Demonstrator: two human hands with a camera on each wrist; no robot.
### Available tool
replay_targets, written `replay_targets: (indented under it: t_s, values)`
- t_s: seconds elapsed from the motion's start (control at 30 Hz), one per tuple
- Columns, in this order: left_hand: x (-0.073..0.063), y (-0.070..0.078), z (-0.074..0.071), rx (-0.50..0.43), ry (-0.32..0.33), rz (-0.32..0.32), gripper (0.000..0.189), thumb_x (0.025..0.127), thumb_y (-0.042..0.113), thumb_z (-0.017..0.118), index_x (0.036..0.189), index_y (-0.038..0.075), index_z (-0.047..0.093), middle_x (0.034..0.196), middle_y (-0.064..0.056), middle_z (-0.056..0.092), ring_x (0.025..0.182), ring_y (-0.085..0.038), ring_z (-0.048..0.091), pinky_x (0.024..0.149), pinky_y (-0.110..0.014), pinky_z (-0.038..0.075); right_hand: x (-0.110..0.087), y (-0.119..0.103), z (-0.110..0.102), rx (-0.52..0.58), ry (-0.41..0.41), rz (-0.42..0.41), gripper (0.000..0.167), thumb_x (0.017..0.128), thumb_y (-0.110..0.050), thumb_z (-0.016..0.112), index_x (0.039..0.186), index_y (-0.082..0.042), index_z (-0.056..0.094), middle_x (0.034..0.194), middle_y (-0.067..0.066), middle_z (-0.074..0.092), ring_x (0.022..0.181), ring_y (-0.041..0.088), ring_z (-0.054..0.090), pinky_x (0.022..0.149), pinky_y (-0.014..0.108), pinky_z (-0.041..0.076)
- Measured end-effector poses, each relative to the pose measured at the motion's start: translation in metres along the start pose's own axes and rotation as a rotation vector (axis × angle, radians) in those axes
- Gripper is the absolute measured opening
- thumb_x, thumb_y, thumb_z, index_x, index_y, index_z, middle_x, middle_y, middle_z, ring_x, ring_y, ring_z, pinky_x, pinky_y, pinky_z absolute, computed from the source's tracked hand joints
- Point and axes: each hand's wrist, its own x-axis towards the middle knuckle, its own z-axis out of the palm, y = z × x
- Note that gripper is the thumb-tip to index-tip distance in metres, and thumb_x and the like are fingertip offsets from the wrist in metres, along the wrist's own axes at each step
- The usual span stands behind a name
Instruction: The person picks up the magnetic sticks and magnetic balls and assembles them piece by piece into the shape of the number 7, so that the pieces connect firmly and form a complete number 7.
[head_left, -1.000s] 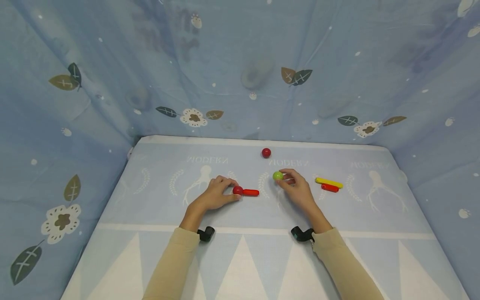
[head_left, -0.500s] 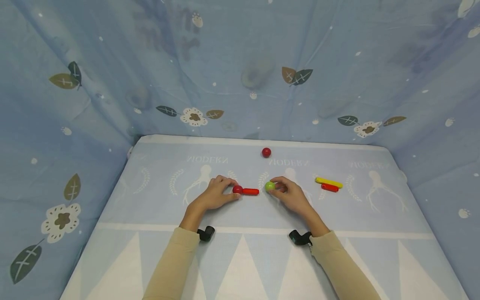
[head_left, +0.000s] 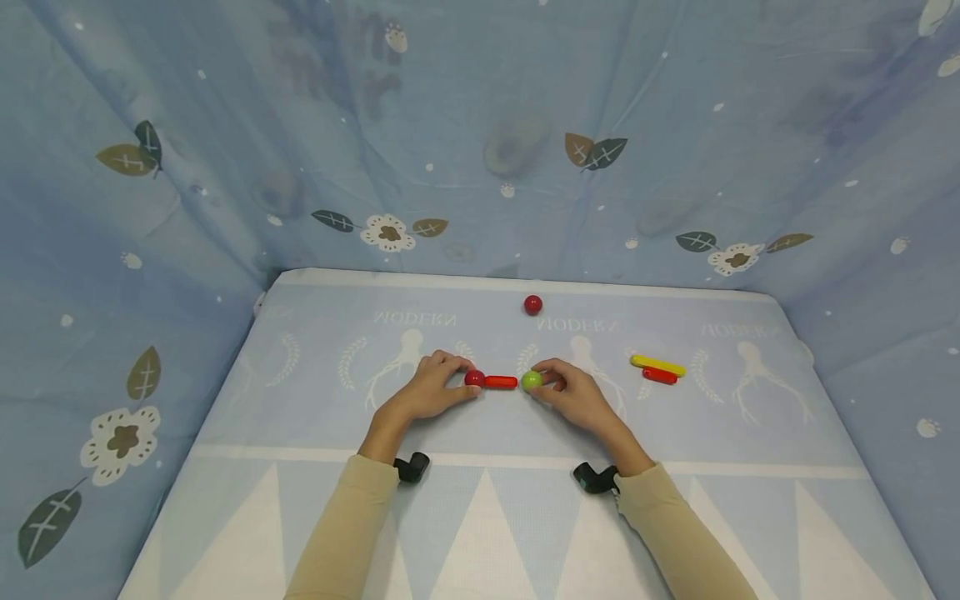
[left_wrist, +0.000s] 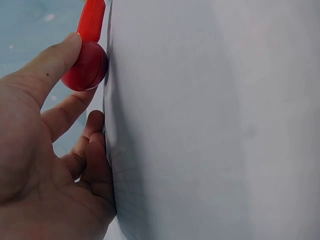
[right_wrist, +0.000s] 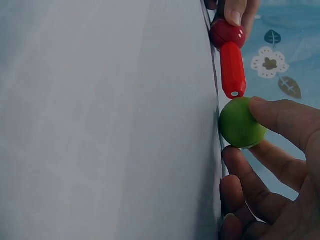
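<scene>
My left hand (head_left: 427, 390) pinches a red ball (left_wrist: 86, 67) between thumb and fingers, low at the table. A short red rod (right_wrist: 233, 70) extends from that ball toward the right; its free end shows a small pale hole in the right wrist view. With thumb and fingers, my right hand (head_left: 581, 398) holds a green ball (right_wrist: 243, 123). The green ball lies in line with the rod, just off its free end in the head view.
A second red ball (head_left: 533, 305) sits near the table's back edge. To the right lie a yellow rod (head_left: 657, 365) and another short red rod (head_left: 660, 377), side by side. Patterned blue cloth (head_left: 480, 150) hangs behind the table (head_left: 337, 492) and at its sides.
My right hand has brought the green ball leftward and nearer to me, to the rod's free end. The left hand, red ball and rod have stayed almost in place.
</scene>
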Motion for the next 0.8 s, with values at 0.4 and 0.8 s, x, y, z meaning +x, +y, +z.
replay_targets:
  t_s: [0.4, 0.8]
  values:
    - [0.0003, -0.0004, 0.0002, 0.007, 0.0, -0.009, 0.047, 0.092, 0.045, 0.072, 0.129, 0.018, 0.063, 0.128, -0.006, 0.049, 0.118, -0.026, 0.04, 0.1, -0.051, 0.04, 0.0046, 0.0003, 0.0034, -0.018, -0.026, -0.015, 0.032, 0.091, -0.025, 0.075, 0.12, -0.015, 0.068, 0.099, 0.001, 0.068, 0.078, 0.02, 0.053, 0.065, 0.034, 0.043]
    - [0.0008, 0.0002, 0.0013, 0.005, -0.005, -0.011, 0.048, 0.092, 0.046, 0.071, 0.13, 0.017, 0.062, 0.128, -0.007, 0.049, 0.119, -0.027, 0.04, 0.1, -0.052, 0.039, 0.004, 0.0015, 0.0026, -0.007, -0.03, -0.011, 0.032, 0.09, -0.025, 0.076, 0.12, -0.015, 0.069, 0.098, 0.001, 0.067, 0.077, 0.02, 0.052, 0.064, 0.033, 0.042]
